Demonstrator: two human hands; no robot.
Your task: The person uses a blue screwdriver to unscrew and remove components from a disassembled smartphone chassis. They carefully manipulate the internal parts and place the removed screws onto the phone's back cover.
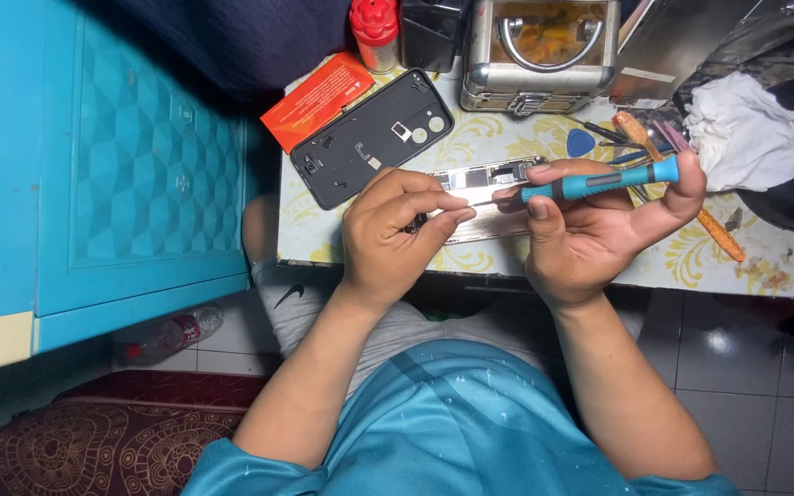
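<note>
From the head camera, the opened phone chassis lies on the table edge, pinned under the curled fingers of the left hand, which close on its near end. It looks light, thin and rigid, with fragile exposed parts, best held by its side rails. The right hand grips a blue precision screwdriver, tip pointing between both hands' fingertips onto the chassis.

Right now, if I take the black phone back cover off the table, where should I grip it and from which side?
Probably pinch the black back cover across its long edges at the bare middle, from above: it lies flat and diagonal, inner side up.
</note>
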